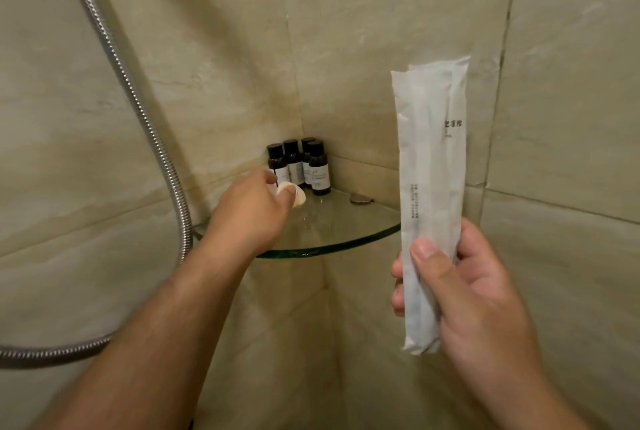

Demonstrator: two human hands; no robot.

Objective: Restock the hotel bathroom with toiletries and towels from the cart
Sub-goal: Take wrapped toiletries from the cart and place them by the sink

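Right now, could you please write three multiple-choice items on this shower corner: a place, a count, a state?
1. Where do the small dark bottles with black caps stand?
A. on the floor
B. on the clear glass corner shelf
C. in a basket

2. How many bottles?
A. two
B. four
C. six

3. The right hand is:
A. empty
B. pressing the wall
C. gripping long white paper packets

Key: B, they stand at its back corner; B, four caps show; C, it curls round them.
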